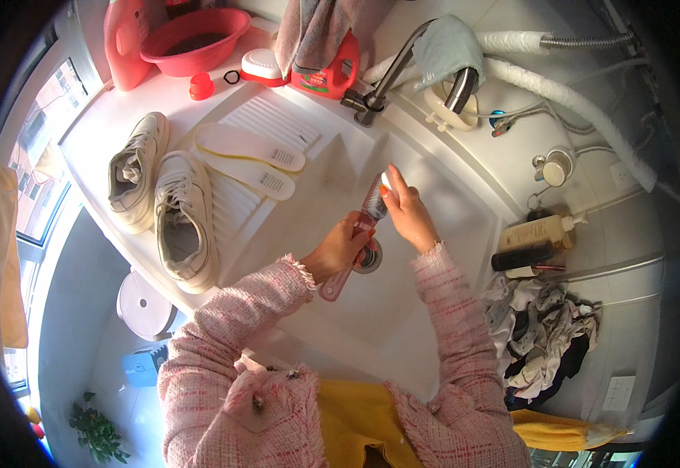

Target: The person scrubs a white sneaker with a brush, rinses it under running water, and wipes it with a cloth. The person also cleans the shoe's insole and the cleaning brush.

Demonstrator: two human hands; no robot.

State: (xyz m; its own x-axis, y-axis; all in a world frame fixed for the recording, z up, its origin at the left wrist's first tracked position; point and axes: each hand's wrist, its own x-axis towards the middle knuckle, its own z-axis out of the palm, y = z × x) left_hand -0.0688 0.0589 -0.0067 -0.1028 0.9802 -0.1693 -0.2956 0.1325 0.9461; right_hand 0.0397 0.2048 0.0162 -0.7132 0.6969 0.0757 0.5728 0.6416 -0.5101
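My left hand (346,245) grips a pink long-handled brush (330,286) over the sink basin (410,327), its head pointing away from me. The bristles (375,202) look white and dark. My right hand (408,212) holds a small white object (387,182) against the bristle side; most of it is hidden by my fingers, and I cannot tell whether it is soap. Below my left hand lies the metal drain (370,258). On the ribbed ledge at left stand two off-white lace-up sneakers (182,216) (139,169), beside two white insoles (252,146) with printed writing.
A chrome faucet (384,85) with a grey-blue cloth (448,50) rises behind the basin. Back left hold a pink basin (199,44), red cap (201,86), red-and-white box (263,65) and detergent bottle (328,73). Bottles (530,237) and crumpled laundry (544,333) sit at right.
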